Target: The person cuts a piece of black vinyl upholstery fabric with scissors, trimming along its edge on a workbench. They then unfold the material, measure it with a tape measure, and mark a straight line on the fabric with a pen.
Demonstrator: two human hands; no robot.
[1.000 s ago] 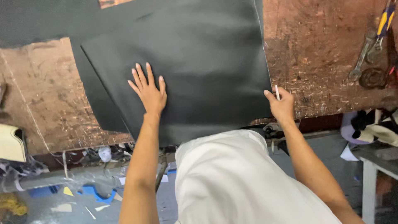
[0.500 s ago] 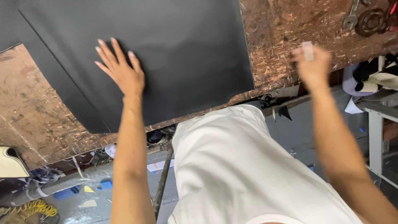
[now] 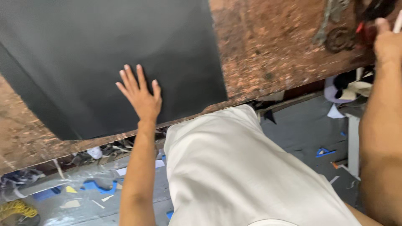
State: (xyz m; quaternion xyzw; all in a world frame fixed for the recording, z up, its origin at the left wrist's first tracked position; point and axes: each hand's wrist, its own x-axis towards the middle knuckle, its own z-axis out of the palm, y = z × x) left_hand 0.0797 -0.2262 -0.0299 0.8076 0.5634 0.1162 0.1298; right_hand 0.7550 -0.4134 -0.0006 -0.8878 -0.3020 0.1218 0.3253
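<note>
Head view — sheet: a large black sheet [image 3: 125, 54] is laid flat on the worn brown worktable [image 3: 276, 50], its near-right corner lying close to the table's front edge; a second dark layer is seen under it at the left.
Head view — left hand: the left hand [image 3: 140, 94] is spread open, palm down and fingers fanned, pressed flat on the sheet near its lower edge; nothing is gripped.
Head view — right hand: the right hand [image 3: 387, 39] is raised at the table's far right, well apart from the sheet, and a thin white stick-like object [image 3: 398, 21] is seen by its fingers — it appears to be held, but how the fingers are closed cannot be told, since the hand is cut off by the frame edge.
Head view — tools: dark metal tools [image 3: 335, 29] are lying on the table just beside the right hand.
Head view — below: a white garment [image 3: 243, 167] is seen in the foreground, with scraps scattered on the grey floor [image 3: 301, 125].
Doing it well — judgement: the sheet would best be kept pinned by an even, flat palm so that it cannot slide or wrinkle.
Doing it well — edge: pressure is best kept away from the overhanging corner, since that is where the sheet could lift.
</note>
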